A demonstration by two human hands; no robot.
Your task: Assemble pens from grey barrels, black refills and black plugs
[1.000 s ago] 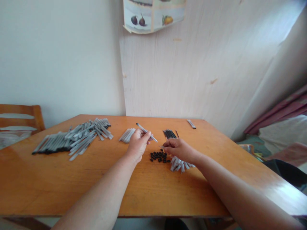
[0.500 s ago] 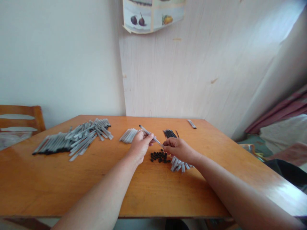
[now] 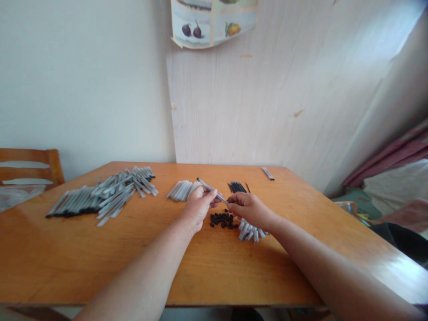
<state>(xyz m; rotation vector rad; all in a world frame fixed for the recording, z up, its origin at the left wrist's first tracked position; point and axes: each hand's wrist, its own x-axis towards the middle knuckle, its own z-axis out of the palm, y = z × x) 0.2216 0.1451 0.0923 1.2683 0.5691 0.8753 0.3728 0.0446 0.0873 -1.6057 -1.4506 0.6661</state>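
Note:
My left hand [image 3: 198, 206] is closed round a slim pen [image 3: 214, 191], clear-barrelled with a dark upper end, held slanting down to the right. At its lower right end, the fingers of my right hand [image 3: 250, 208] pinch the pen; whether a clear cap is there I cannot make out. Below the hands lies a group of small black plugs [image 3: 222, 219]. Short clear caps [image 3: 250, 232] are heaped beneath my right hand, which partly hides them. Clear empty-looking pen barrels [image 3: 180, 191] lie in a row beyond my left hand. Dark pen refills [image 3: 236, 187] lie behind my right hand.
On the left of the wooden table [image 3: 133, 263] is a large pile of pens [image 3: 113, 191], many with black ends. A small bundle of pens [image 3: 268, 174] lies at the back right. A wooden chair [image 3: 30, 165] stands at the left, with a wall behind the table.
My left hand and the pen have shifted slightly right, bringing the pen's lower end closer into my right fingers. My right hand has hardly moved.

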